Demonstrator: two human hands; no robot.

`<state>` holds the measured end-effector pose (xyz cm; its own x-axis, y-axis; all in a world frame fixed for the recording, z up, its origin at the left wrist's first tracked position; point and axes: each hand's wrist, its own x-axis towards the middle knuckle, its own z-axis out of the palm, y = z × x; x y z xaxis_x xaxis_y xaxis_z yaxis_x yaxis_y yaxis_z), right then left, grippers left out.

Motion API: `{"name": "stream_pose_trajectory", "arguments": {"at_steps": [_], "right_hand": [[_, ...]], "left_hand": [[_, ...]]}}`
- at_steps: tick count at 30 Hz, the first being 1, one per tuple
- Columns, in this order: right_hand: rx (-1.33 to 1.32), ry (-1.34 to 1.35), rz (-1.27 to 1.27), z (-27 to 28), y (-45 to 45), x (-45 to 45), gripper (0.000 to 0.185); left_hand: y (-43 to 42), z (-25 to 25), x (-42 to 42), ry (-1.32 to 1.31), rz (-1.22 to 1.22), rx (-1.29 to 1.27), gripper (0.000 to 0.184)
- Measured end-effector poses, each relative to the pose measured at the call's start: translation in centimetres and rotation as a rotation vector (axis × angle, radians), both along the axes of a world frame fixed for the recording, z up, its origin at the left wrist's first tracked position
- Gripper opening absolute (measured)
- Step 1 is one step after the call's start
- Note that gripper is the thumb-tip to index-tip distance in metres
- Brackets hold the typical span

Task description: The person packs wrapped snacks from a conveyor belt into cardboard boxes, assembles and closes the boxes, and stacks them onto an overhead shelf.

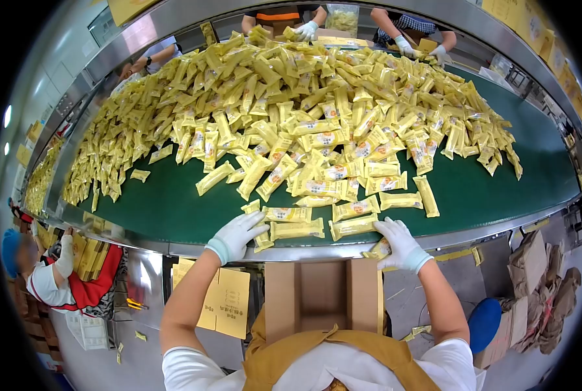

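My left hand, in a white glove, rests at the near edge of the green belt with its fingers stretched out. Its fingertips touch a yellow packet at the left end of a small row. My right hand, also gloved, has its fingers apart at the row's right end, beside a packet. Another packet lies by its thumb, partly hidden. Between the hands lie several packets, including one in front. Below them, against my body, an open cardboard box shows its brown inside.
A large heap of yellow packets covers much of the green conveyor belt. Metal edging runs along its near side. Across it, co-workers' gloved hands handle packets. Yellow cartons stand at left; another person works there.
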<state>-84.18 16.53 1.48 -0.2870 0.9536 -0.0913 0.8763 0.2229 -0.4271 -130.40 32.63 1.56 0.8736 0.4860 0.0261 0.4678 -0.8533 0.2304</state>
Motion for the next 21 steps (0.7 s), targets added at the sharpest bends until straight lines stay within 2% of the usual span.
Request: {"name": "stream_pose_trajectory", "arguments": {"at_steps": [1, 2, 5, 6, 9, 11, 13, 14, 15, 17, 19, 20, 21], "right_hand": [[-0.003, 0.003, 0.028, 0.5, -0.1, 0.1, 0.111], [-0.007, 0.008, 0.056, 0.8, -0.2, 0.2, 0.109], [-0.001, 0.06, 0.052, -0.3, 0.0, 0.8, 0.094], [0.01, 0.086, 0.036, -1.1, -0.1, 1.2, 0.087], [0.086, 0.108, 0.015, -3.0, -0.5, 2.3, 0.066], [0.182, 0.048, 0.049, -3.5, -0.6, 2.4, 0.052], [0.011, -0.058, -0.048, -0.5, 0.5, 1.4, 0.045], [-0.076, -0.112, -0.098, 1.7, 1.2, 0.7, 0.042], [0.066, -0.048, -0.06, 3.8, 2.0, -0.3, 0.036], [0.072, 0.167, -0.206, 4.9, 3.4, -2.1, 0.036], [0.279, 0.223, -0.073, 3.0, 4.9, -3.8, 0.037], [0.196, 0.187, 0.001, 1.8, 5.4, -4.5, 0.037], [0.254, 0.057, 0.085, 0.0, 5.9, -5.4, 0.039]], "left_hand": [[0.4, -0.2, -0.2, 0.095, -0.051, 0.088, 0.067], [0.4, -0.7, -0.2, 0.084, -0.054, 0.238, 0.057], [1.0, 1.1, 0.9, 0.284, -0.022, 0.227, 0.047], [1.2, 1.5, 0.7, 0.225, -0.065, 0.267, 0.037], [-0.1, 6.5, 2.7, 0.433, 0.261, -0.209, 0.036], [-0.5, 7.2, 2.6, 0.307, 0.216, -0.229, 0.042], [-1.4, 8.4, 4.5, 0.151, 0.166, -0.248, 0.044], [-1.3, 7.0, 5.3, 0.078, 0.12, -0.228, 0.046], [-1.3, 5.5, 6.4, 0.064, 0.109, -0.193, 0.046], [-1.1, 2.9, 9.1, 0.032, 0.074, -0.115, 0.046], [-1.6, 1.1, 11.3, 0.149, 0.109, -0.14, 0.047], [-1.8, 0.7, 11.8, 0.211, 0.126, -0.151, 0.048], [-2.0, 0.9, 11.9, 0.215, 0.14, -0.159, 0.048]]}}
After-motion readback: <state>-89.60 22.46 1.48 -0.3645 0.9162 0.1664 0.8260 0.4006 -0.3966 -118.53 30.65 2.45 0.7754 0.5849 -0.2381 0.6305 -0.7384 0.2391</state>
